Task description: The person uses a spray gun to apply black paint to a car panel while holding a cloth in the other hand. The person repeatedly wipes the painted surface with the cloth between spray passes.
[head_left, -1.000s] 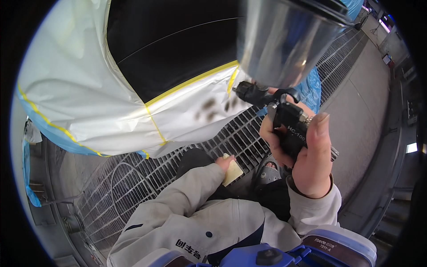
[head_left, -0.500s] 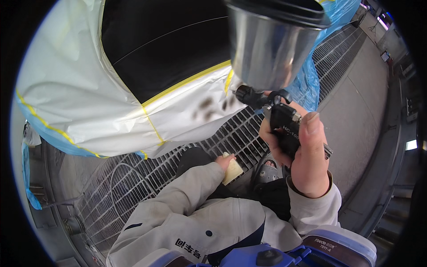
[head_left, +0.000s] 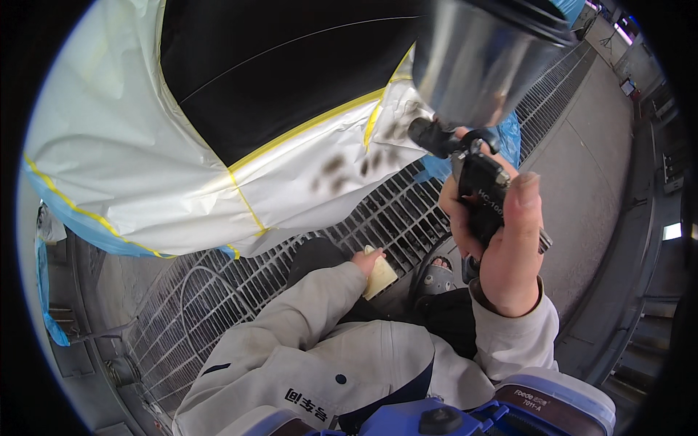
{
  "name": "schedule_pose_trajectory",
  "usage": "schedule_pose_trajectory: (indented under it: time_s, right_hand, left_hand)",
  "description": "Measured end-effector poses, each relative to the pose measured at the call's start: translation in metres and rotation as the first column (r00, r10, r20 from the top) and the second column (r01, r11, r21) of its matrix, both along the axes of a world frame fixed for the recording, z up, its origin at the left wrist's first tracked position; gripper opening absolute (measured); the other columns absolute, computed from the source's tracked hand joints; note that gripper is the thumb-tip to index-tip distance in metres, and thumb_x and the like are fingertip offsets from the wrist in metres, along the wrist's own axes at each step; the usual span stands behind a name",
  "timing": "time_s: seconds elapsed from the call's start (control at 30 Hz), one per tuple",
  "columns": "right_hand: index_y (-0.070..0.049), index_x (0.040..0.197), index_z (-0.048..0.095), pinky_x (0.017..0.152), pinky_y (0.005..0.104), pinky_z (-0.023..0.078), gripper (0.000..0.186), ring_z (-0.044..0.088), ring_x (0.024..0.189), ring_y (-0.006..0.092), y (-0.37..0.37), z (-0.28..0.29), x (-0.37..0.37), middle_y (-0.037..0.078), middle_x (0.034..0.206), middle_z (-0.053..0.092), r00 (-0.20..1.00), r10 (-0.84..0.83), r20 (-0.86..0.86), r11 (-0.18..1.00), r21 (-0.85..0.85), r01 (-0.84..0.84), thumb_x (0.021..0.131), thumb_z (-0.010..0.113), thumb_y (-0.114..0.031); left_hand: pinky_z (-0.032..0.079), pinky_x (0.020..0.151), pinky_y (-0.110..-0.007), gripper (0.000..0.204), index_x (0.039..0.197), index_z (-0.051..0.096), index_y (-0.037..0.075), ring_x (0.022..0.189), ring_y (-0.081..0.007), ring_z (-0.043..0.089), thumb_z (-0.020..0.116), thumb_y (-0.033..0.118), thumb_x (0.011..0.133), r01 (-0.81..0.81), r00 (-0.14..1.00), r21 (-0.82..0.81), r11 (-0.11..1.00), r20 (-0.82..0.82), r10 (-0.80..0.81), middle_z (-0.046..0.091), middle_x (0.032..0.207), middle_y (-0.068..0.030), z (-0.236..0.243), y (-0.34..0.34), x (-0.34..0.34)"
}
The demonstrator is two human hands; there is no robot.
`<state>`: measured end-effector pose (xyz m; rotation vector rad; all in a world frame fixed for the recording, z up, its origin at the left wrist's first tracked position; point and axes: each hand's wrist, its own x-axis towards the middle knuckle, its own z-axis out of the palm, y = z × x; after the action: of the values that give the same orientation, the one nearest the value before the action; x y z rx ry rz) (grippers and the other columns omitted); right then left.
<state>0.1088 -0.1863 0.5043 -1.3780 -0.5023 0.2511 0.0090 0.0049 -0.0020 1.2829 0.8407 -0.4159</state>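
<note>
Two things in hand from where I'm standing: a black spray gun (head_left: 481, 192) in the right grip (head_left: 502, 225), and a thin cream pad (head_left: 380, 277) in the left grip (head_left: 369, 261). Could be a folded cloth, too small to tell.

The right grip is wrapped snugly around the gun's handle, thumb along the back, metal cup (head_left: 472, 69) on top, just beyond the fingers. Can't tell if the trigger is pulled. The left grip is pinched narrow on one edge of the pad, lower than the right and well off to its left.

Ahead and left of the right grip is a glossy black panel (head_left: 291, 80), edged with yellow tape (head_left: 313, 127). Below that tape, a white masking sheet (head_left: 291, 207) with dark smudges (head_left: 334, 165) lies left of the gun. Blue plastic film (head_left: 511, 138) shows just past the right grip. Floor grating (head_left: 396, 218) runs beneath both.

Stage-wise, I'd call it lining up or trying the gun: the nozzle (head_left: 429, 136) seems to face the sheet's side, and I can't make out any mist. Next move, imo, calls for a level cup, a steady wrist, and the pad kept clear.
</note>
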Motion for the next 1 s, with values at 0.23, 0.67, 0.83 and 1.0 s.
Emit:
schedule_pose_trajectory:
  time_s: [0.23, 0.67, 0.83, 1.0]
  right_hand:
    - [0.005, 0.146, 0.059, 0.054, 0.0208, 0.029, 0.072, 0.041, 0.059, 0.0024, -0.003, -0.001, 0.003, -0.003, 0.074, 0.054, 0.999, 0.047, -0.015, 0.999, -0.026, -0.048, 0.112, 0.042, -0.057]
    - [0.007, 0.139, 0.063, 0.050, 0.0223, 0.028, 0.084, 0.040, 0.055, 0.0027, -0.004, -0.003, 0.008, -0.002, 0.071, 0.054, 0.989, -0.142, 0.029, 0.988, -0.052, 0.143, 0.109, 0.037, -0.067]
    - [0.007, 0.142, 0.062, 0.051, 0.0224, 0.028, 0.077, 0.039, 0.055, 0.0021, -0.008, -0.004, 0.010, -0.002, 0.070, 0.053, 0.999, -0.028, -0.022, 0.998, -0.065, 0.026, 0.111, 0.039, -0.060]
    - [0.005, 0.127, 0.066, 0.050, 0.0224, 0.028, 0.082, 0.041, 0.054, 0.0028, -0.010, -0.007, 0.014, -0.002, 0.071, 0.054, 0.988, -0.156, 0.005, 0.985, -0.071, 0.156, 0.108, 0.037, -0.069]
  left_hand:
    - [0.055, 0.083, -0.040, 0.040, 0.105, 0.083, 0.005, 0.087, -0.0237, 0.073, 0.073, 0.044, 0.100, -0.052, 0.999, -0.039, 0.998, 0.002, 0.052, 0.079, 0.100, -0.0122, 0.000, -0.002, 0.000]
    - [0.055, 0.085, -0.040, 0.043, 0.104, 0.084, 0.006, 0.088, -0.0234, 0.073, 0.073, 0.047, 0.098, -0.016, 0.999, 0.004, 1.000, -0.032, 0.016, 0.080, 0.101, -0.0121, -0.014, 0.000, 0.002]
    - [0.055, 0.084, -0.039, 0.043, 0.103, 0.084, 0.006, 0.087, -0.0230, 0.073, 0.074, 0.047, 0.097, -0.010, 1.000, -0.001, 1.000, -0.017, 0.010, 0.080, 0.100, -0.0122, -0.022, -0.002, 0.002]
    - [0.055, 0.083, -0.039, 0.042, 0.101, 0.084, 0.006, 0.086, -0.0225, 0.072, 0.075, 0.047, 0.096, -0.013, 1.000, 0.007, 1.000, -0.016, 0.013, 0.080, 0.099, -0.0121, -0.026, -0.004, 0.004]
